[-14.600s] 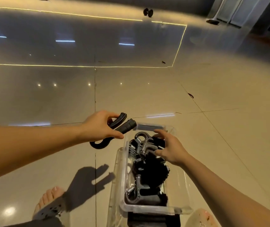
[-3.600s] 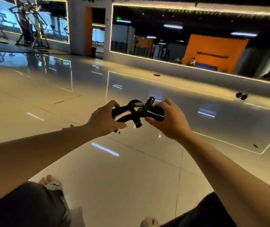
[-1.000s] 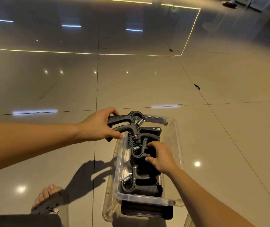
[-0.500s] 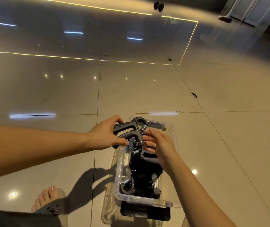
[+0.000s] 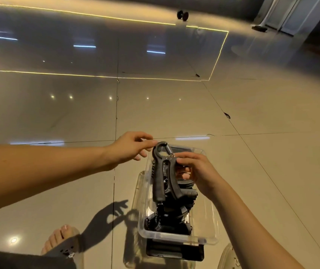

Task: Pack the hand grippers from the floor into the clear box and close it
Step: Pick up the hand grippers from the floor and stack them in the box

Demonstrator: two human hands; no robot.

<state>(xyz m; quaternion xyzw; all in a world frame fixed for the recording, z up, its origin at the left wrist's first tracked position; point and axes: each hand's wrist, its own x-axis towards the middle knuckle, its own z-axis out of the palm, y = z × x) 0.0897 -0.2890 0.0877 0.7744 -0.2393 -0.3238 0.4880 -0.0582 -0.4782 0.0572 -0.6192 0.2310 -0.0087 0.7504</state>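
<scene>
A clear plastic box (image 5: pixel 205 216) stands on the tiled floor in front of me, with several black hand grippers (image 5: pixel 172 212) piled inside. My right hand (image 5: pixel 196 171) holds one black hand gripper (image 5: pixel 164 171) upright over the box, its spring loop at the top and its handles pointing down into the pile. My left hand (image 5: pixel 131 148) hovers just left of the loop with its fingers spread, holding nothing; its fingertips are close to the loop.
A black object, possibly the lid (image 5: pixel 174 251), lies under the box's near end. My sandalled left foot (image 5: pixel 62 241) is at lower left, my right shoe (image 5: pixel 231 257) at lower right. A dumbbell (image 5: pixel 182 15) sits far off on the glossy floor.
The gripper passed from my left hand to my right, and turned from lying across to standing upright over the box. My left hand has let go and opened.
</scene>
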